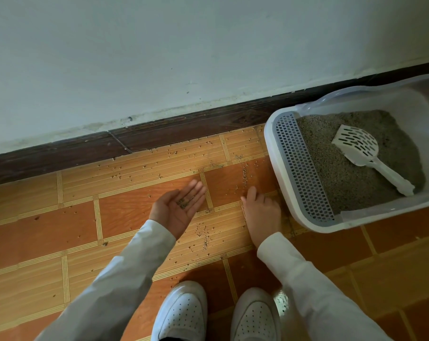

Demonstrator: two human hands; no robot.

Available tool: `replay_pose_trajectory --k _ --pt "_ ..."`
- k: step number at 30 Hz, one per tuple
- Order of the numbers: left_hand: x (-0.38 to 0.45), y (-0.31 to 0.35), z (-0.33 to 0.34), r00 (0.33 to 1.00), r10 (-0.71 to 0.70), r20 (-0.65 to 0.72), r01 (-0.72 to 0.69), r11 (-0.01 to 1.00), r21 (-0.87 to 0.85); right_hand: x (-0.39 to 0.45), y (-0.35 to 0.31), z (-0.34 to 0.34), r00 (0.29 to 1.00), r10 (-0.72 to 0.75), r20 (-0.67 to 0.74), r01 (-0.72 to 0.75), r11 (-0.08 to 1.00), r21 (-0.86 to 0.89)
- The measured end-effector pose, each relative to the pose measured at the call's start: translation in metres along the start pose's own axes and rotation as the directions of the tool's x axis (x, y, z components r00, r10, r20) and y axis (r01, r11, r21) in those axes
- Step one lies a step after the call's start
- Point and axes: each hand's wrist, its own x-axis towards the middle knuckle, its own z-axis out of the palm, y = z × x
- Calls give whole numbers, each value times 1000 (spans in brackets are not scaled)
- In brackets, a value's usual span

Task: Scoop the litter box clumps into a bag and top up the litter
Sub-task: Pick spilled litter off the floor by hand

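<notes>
A person crouches on the floor [48,232], both hands low between the shoes [184,313] and the wall [159,57]. The left hand [181,207] lies palm up with a few grains of litter in its hollow. The right hand [261,212] rests palm down just right of it, fingers on the floor. Scattered litter [203,236] lies between the two hands, beyond them toward the wall and nearer toward the shoes. The litter box [284,200] stands just right of the right hand, its far end by the wall. A scoop [363,151] lies on the litter inside it, handle pointing away from the hands.
</notes>
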Motion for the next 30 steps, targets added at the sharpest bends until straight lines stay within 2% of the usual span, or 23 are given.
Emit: replay_pose_trajectory --k 7,11,14,16,19,21,25,30 --pt "3 -6 0 1000 -16 11 15 999 31 4 0 0 998 -61 8 61 996 -63" --pt "2 -15 -1 999 -35 12 34 996 83 2 -13 -21 995 -59 -74 66 993 96" --pt "0 -23 -1 999 -51 -2 51 987 153 -6 -39 -45 968 -126 -218 172 964 204" --pt "-1 -24 0 998 -58 9 55 984 170 -10 -52 -53 954 -154 -257 223 938 266" --pt "-2 -16 -2 998 -46 30 42 992 123 -12 -51 -49 972 -115 -204 185 912 365" --pt "-2 -7 -4 999 -27 40 23 996 83 -19 -45 -37 972 -146 -185 200 926 319" --pt "-4 8 -9 999 23 40 -23 1000 3 -37 -50 -17 943 -315 -107 331 920 210" --pt "-7 11 -10 998 32 48 -32 999 -6 -40 -68 -20 935 -340 -96 353 914 198"
